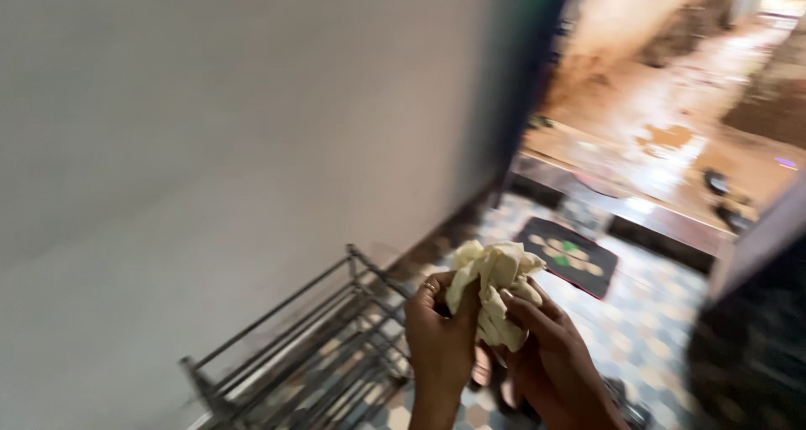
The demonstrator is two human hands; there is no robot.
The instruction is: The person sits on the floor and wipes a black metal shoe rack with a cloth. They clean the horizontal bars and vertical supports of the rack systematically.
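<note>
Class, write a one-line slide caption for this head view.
Both hands, left hand and right hand, bunch a cream cloth above a metal rack.

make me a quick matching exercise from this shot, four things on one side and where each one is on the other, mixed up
Things:
1. crumpled cream cloth
2. metal rack
3. dark doormat
4. ring

Places:
A. on the tiled floor by the doorway
B. on a finger of the left hand
C. against the plain wall, lower left
D. gripped between the left hand and the right hand

Pairs: 1-D, 2-C, 3-A, 4-B
</note>
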